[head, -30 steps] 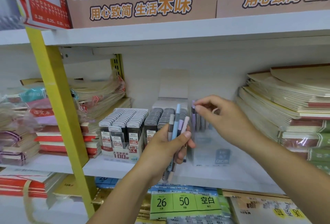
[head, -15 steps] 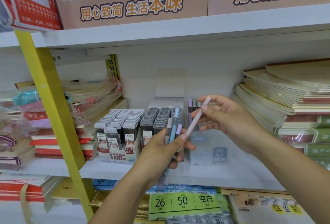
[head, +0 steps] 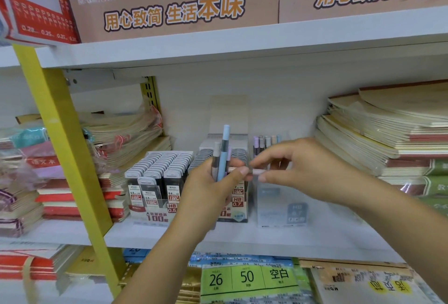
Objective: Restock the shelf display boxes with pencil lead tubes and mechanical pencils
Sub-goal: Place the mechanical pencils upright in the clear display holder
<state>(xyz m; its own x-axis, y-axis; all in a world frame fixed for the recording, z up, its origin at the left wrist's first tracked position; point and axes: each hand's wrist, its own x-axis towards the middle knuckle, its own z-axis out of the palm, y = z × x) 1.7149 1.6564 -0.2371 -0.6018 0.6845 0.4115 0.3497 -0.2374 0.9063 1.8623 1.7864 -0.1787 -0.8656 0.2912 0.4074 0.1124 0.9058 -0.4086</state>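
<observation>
Now the pale pencil (head: 257,171) has tipped level.
Right hand (head: 305,170) pinches it; left hand (head: 208,189) grips the bundle (head: 221,155); clear box (head: 278,206) next.

This is a stationery shop, no doubt about it: white shelves (head: 242,238) on a yellow upright (head: 58,139), display boxes (head: 155,216) packed with rows of identical lead tubes (head: 160,165) marked HB 0.5 and 0.7, mechanical pencils (head: 263,142) standing in a clear box (head: 281,209), wrapped notebook stacks (head: 388,134) on both sides, and branded cardboard cartons (head: 174,10) lined up above.
</observation>
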